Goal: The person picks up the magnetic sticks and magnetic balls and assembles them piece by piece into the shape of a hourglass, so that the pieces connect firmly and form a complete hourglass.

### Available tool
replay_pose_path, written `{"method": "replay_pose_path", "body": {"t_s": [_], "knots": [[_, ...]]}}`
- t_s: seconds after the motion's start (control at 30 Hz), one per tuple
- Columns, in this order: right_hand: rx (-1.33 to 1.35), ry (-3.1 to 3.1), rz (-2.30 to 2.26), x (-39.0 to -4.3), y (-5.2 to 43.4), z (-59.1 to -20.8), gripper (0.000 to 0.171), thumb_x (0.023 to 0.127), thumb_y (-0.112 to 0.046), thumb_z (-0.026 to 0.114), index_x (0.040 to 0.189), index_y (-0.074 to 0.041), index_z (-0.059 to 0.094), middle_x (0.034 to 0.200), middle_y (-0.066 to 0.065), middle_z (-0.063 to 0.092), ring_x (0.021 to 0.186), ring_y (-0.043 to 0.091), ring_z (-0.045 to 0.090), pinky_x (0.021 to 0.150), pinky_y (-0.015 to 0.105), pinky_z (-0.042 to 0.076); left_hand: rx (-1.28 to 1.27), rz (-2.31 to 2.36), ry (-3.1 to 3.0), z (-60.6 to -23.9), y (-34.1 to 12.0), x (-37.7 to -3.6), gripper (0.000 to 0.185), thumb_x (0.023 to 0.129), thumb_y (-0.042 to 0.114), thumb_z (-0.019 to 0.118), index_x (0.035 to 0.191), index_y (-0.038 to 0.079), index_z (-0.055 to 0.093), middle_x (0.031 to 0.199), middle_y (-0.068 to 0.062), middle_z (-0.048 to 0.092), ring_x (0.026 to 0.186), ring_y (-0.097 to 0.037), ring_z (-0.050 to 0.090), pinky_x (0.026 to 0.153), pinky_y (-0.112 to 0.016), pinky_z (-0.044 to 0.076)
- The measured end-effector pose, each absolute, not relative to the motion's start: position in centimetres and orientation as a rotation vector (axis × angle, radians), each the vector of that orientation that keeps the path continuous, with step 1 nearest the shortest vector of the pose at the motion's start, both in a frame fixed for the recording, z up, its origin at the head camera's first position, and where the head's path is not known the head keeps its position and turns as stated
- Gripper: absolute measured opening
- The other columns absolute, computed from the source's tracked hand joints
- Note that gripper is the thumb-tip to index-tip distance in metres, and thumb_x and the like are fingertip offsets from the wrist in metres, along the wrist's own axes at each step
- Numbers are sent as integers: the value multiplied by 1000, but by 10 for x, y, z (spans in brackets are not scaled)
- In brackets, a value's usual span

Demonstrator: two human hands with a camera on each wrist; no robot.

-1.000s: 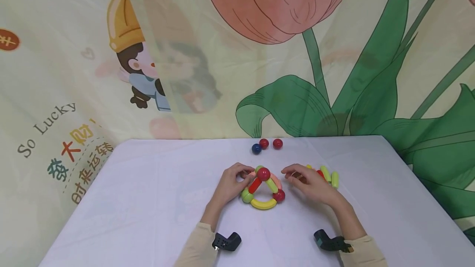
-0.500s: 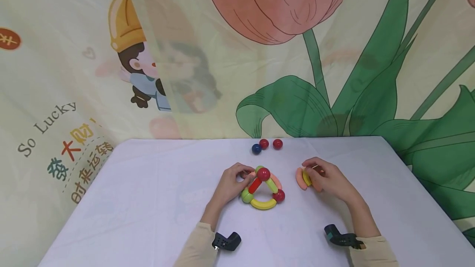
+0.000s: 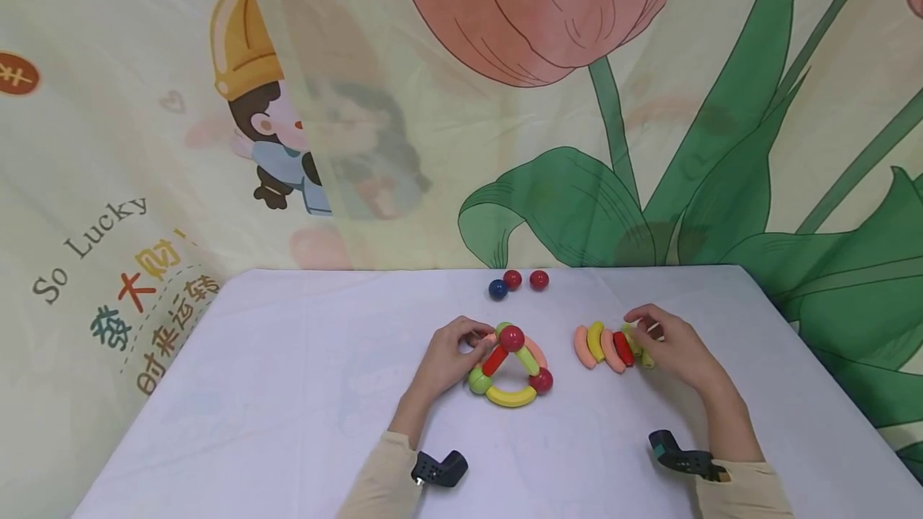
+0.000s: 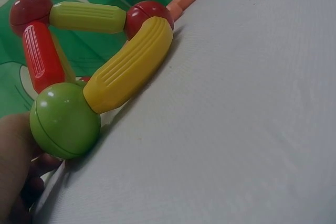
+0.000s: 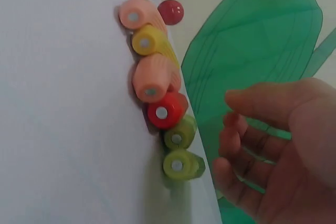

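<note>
A pyramid-like frame of magnetic rods and balls stands mid-table. Its red top ball (image 3: 512, 338), green corner ball (image 3: 479, 380) and yellow curved rod (image 3: 512, 398) face me. My left hand (image 3: 449, 357) grips the frame's left rear side; in the left wrist view its fingers curl behind the green ball (image 4: 65, 120). Right of the frame lies a row of loose rods: pink (image 3: 583, 347), yellow (image 3: 595, 340), pink (image 3: 613, 352), red (image 3: 623, 348) and two green rods (image 5: 182, 164). My right hand (image 3: 681, 349) hovers by the green end, fingers loosely bent, holding nothing visible.
Near the table's back edge lie a blue ball (image 3: 498, 289) and two red balls (image 3: 539, 279). A white cloth (image 3: 303, 399) covers the table. Behind it hangs a printed curtain (image 3: 447, 118) with a tulip and leaves.
My right hand has moved rightward from beside the frame, across the loose rods to their green end, uncovering the pink, yellow and red ones. The left hand and the frame have stayed put.
</note>
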State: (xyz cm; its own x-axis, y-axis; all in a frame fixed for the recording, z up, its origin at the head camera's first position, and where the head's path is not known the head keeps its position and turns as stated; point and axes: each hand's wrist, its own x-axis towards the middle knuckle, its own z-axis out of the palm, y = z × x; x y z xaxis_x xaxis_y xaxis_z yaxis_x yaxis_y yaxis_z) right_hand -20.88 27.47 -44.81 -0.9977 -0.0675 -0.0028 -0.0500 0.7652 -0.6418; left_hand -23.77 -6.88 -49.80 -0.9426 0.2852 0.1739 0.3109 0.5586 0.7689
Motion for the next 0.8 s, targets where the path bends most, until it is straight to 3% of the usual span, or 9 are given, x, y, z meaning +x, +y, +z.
{"method": "replay_pose_path", "body": {"t_s": [0.17, 0.43, 0.7, 0.8], "knots": [[10, 2882, -1001, -207, 285, -451, 38, 93, -24, 56, 123, -1, 49, 92, 12, 52, 82, 22, 49, 61, 27, 46, -532, -1358, -2744, -499, -69, -238, 27, 87, 37, 65, 110, 21, 69, 96, 8, 64, 85, -7, 55, 75, -19, 48], [75, 2759, -920, -202, 298, -449, 63, 84, -33, 69, 127, 5, 44, 90, 12, 52, 82, 23, 49, 62, 29, 43, -545, -1356, -2732, -498, -69, -239, 27, 87, 37, 65, 109, 20, 69, 95, 7, 64, 84, -8, 55, 75, -19, 48], [76, 2747, -972, -202, 302, -451, 68, 79, -35, 74, 122, 2, 36, 107, 25, 52, 90, 30, 53, 74, 40, 53, -553, -1356, -2725, -498, -69, -238, 29, 87, 40, 64, 109, 20, 69, 96, 7, 64, 84, -8, 55, 75, -19, 48], [109, 2764, -1017, -203, 305, -453, 71, 81, -37, 72, 123, 4, 32, 105, 25, 51, 88, 28, 53, 73, 37, 53, -554, -1349, -2721, -499, -69, -238, 30, 87, 42, 63, 109, 21, 69, 95, 8, 64, 84, -8, 54, 75, -19, 48]]}}
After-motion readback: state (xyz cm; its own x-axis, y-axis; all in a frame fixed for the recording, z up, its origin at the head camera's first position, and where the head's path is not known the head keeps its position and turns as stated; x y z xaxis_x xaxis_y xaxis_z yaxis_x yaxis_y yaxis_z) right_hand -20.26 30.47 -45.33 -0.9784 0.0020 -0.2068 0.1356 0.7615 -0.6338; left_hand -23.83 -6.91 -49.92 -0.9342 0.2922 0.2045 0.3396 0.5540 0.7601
